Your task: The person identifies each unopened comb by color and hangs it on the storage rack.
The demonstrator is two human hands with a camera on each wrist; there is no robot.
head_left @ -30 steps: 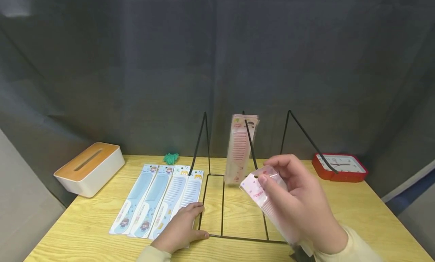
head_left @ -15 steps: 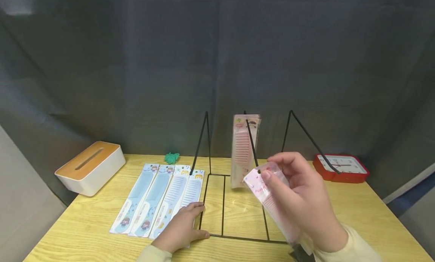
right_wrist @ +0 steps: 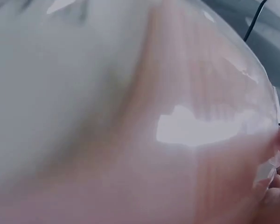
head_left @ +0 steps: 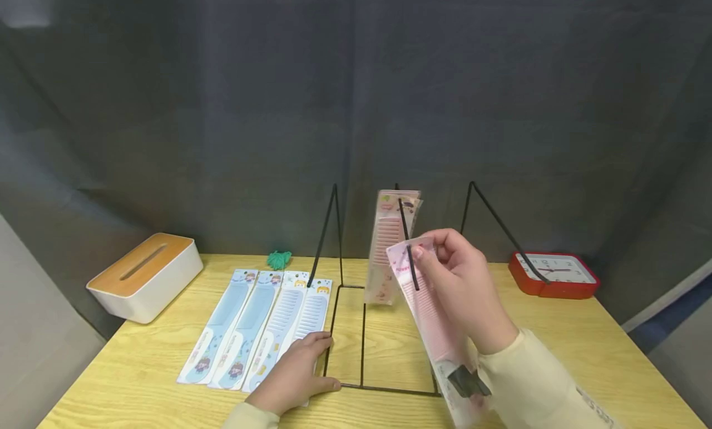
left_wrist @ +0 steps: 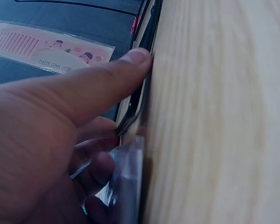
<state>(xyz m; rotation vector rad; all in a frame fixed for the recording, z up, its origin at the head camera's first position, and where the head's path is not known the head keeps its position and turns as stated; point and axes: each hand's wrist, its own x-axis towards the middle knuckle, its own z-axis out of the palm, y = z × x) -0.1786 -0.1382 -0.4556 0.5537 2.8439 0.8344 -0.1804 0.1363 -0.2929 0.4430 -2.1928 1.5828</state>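
Immediately left of the right fingers (head_left: 445, 236), the middle rod (head_left: 414, 271) bars a sideways pass, its end threaded through the held comb pack (head_left: 425, 318). Beyond those fingers, the hanging comb packs (head_left: 382, 256) block the way along that rod. To their right, a gap runs open to the right rod (head_left: 499, 223). Above them is open air in front of the dark curtain (head_left: 356, 76). Ahead of the left fingers (head_left: 319, 337), the left rod (head_left: 319, 243) obstructs; rightward, free room lies above the base frame (head_left: 363, 342), up to the hanging comb packs.
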